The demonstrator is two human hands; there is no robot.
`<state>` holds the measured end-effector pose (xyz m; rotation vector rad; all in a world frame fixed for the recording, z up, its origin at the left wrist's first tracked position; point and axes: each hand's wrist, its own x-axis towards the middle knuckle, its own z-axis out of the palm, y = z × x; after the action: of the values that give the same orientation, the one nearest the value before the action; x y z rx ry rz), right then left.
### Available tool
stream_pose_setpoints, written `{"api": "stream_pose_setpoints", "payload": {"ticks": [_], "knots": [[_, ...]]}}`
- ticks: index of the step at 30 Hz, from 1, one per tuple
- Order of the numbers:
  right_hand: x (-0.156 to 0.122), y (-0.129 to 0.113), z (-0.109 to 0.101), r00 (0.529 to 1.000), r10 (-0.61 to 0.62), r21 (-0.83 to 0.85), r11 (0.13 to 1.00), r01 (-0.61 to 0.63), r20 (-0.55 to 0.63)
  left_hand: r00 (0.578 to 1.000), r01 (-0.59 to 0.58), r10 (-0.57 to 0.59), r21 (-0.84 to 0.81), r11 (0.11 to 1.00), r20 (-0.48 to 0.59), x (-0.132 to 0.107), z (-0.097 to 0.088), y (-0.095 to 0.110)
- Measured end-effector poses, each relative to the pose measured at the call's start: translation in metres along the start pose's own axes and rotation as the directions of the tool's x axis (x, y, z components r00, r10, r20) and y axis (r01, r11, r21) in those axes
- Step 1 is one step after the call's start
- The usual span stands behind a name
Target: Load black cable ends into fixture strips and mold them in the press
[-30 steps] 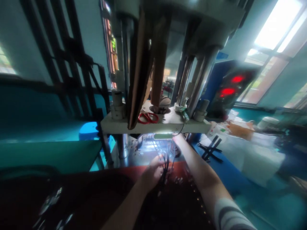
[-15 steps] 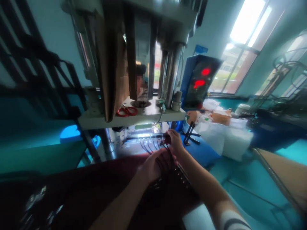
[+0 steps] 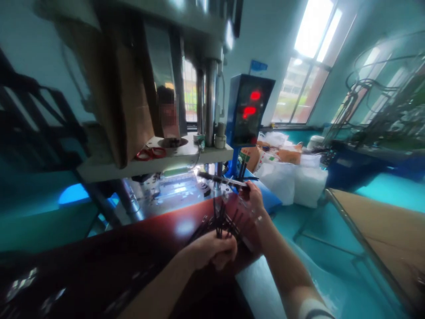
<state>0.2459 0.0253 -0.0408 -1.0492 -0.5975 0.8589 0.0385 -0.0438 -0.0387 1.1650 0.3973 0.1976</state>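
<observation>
My left hand (image 3: 212,251) is closed round a bunch of thin black cables (image 3: 219,219) that stand up from the fist over a dark red work surface (image 3: 146,235). My right hand (image 3: 255,195) is closed on a long black strip (image 3: 221,179), held level in front of the lit mould area (image 3: 179,188) of the press machine (image 3: 156,88). The two hands are a short way apart, the right one higher and further out.
Red scissors (image 3: 151,153) lie on the machine's white platen (image 3: 156,161). A blue control box with red lights (image 3: 250,110) stands behind. White bags (image 3: 295,179) sit on the blue bench at right. A brown board (image 3: 381,226) lies at far right. A person is seen beyond the columns.
The view has swung left and down. My left hand has drawn the cables back toward me. My right hand has pulled the black strip out from under the platen to the right.
</observation>
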Motion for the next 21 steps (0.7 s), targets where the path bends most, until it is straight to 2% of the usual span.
{"api": "stream_pose_setpoints", "payload": {"ticks": [2, 6, 8, 9, 10, 12, 14, 16, 18, 19, 21], "knots": [[0.002, -0.002, -0.023, 0.998, 0.003, 0.027, 1.0, -0.002, -0.065, 0.999, -0.042, 0.042, 0.068, 0.997, -0.005, -0.005, 0.004, -0.007], [-0.007, 0.0, -0.065, 0.989, -0.021, 0.008, 1.0, 0.023, -0.148, 0.979, -0.173, 0.174, 0.024, 0.985, -0.106, -0.006, 0.0, -0.006], [-0.016, 0.007, -0.08, 0.988, -0.021, -0.024, 1.0, 0.017, -0.152, 0.938, -0.264, 0.259, 0.008, 0.964, -0.231, -0.006, -0.005, 0.003], [-0.022, 0.011, -0.086, 0.989, -0.013, -0.037, 0.999, 0.008, -0.148, 0.898, -0.325, 0.307, -0.006, 0.946, -0.316, -0.005, -0.008, 0.009], [-0.028, 0.016, -0.09, 0.99, 0.001, -0.046, 0.999, -0.007, -0.139, 0.845, -0.393, 0.351, -0.023, 0.919, -0.404, -0.006, -0.012, 0.015], [-0.038, 0.022, -0.094, 0.994, 0.044, -0.072, 0.996, -0.052, -0.103, 0.7, -0.543, 0.424, -0.043, 0.838, -0.575, -0.008, -0.019, 0.026], [-0.046, 0.025, -0.097, 0.996, 0.082, -0.16, 0.984, -0.085, -0.024, 0.521, -0.686, 0.466, -0.026, 0.727, -0.715, -0.011, -0.028, 0.034], [-0.048, 0.027, -0.1, 0.995, 0.046, -0.367, 0.93, -0.009, 0.092, 0.334, -0.789, 0.466, 0.027, 0.613, -0.819, -0.016, -0.037, 0.037], [-0.047, 0.029, -0.104, 0.969, -0.077, -0.605, 0.769, 0.207, 0.233, 0.189, -0.846, 0.439, 0.081, 0.527, -0.878, -0.021, -0.044, 0.036], [-0.045, 0.031, -0.107, 0.943, -0.144, -0.693, 0.646, 0.32, 0.301, 0.137, -0.861, 0.427, 0.106, 0.497, -0.894, -0.025, -0.047, 0.035], [-0.042, 0.033, -0.109, 0.882, -0.238, -0.792, 0.389, 0.47, 0.406, 0.061, -0.876, 0.415, 0.15, 0.458, -0.908, -0.032, -0.051, 0.032]]}}
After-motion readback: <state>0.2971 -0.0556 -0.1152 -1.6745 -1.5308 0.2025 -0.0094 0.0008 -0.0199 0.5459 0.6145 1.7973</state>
